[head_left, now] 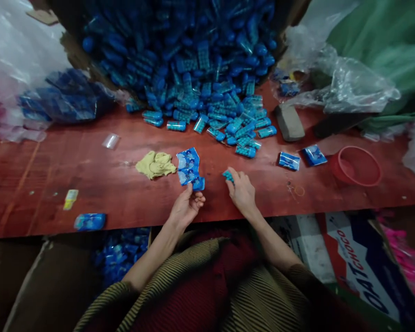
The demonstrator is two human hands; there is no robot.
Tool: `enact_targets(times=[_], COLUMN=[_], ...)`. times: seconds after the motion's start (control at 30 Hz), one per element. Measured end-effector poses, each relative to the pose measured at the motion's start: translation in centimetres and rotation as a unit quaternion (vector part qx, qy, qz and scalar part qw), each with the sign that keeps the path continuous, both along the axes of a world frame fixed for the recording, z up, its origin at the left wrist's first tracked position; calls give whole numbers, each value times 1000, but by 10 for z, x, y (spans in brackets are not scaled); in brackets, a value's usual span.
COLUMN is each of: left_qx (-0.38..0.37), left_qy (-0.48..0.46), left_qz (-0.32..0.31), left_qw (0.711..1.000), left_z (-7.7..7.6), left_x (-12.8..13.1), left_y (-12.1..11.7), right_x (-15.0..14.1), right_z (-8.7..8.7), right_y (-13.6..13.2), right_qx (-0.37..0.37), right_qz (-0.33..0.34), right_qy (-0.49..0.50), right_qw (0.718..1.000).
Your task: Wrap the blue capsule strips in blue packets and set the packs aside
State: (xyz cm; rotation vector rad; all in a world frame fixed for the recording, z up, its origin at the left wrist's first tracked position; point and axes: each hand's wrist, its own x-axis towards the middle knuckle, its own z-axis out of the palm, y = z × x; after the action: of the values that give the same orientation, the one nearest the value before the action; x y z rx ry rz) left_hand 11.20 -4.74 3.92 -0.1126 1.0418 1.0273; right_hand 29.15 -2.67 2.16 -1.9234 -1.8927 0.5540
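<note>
The flat printed central packets are blue and white, the far cylindrical plastic bottles blue, the crumpled cloth pale yellow, the near garment striped olive and black.

Left hand held blue printed packaging by its near edge, just beside a crumpled yellow cloth, while right hand gripped a turquoise item at the red table, nearer the wearer than heaped blue-capped tubes.

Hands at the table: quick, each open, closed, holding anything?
Left hand: partly curled at the blue printed wrappers; grip cannot be told.
Right hand: closed, holding a small teal item.
</note>
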Motion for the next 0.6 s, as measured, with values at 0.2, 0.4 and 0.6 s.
enact_targets(times=[0.2, 0.4, 0.6], left_qx=[-24, -27, -4], left_qy=[12, 15, 10], left_qz=[13, 15, -1], left_qw=[1000, 999, 1000], left_z=[3, 6, 9], left_x=[-2, 4, 3], left_y=[1, -2, -4], right_x=[-5, -11, -18], right_z=[10, 15, 28], right_y=[0, -5, -7], right_qx=[-42, 21, -37], right_qz=[17, 25, 46], right_qy=[371, 290, 419], right_qw=[928, 957, 906])
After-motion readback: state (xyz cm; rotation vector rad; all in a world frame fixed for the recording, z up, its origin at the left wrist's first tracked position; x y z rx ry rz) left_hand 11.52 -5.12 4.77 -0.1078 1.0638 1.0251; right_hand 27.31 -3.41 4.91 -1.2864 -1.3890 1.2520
